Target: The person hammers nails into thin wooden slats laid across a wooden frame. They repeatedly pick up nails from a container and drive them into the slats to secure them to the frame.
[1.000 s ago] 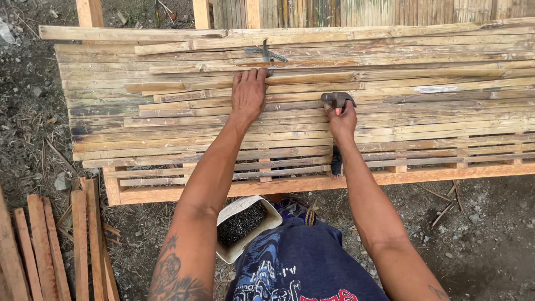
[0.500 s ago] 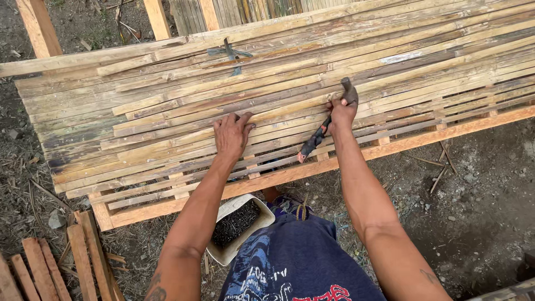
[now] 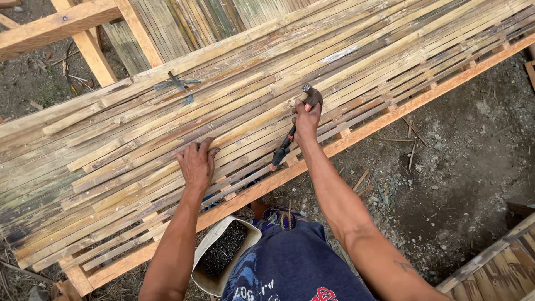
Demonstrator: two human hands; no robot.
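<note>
Outdoors, on bare dirt, we lean over one bamboo-slat panel (image 3: 167, 150) nailed to a wooden frame. Our left hand (image 3: 197, 163) lies flat on the slats, fingers together. One tub of nails (image 3: 223, 252) sits below. Our right hand (image 3: 307, 118) grips one hammer (image 3: 297, 126), fingers curled round its handle, head raised.

A slatted bamboo panel (image 3: 167, 128) is lying across a wooden frame (image 3: 356, 134), with pliers (image 3: 177, 83) resting on top.

1 head camera looks steeply down, close above the bamboo slat panel (image 3: 167, 145) and both forearms.
</note>
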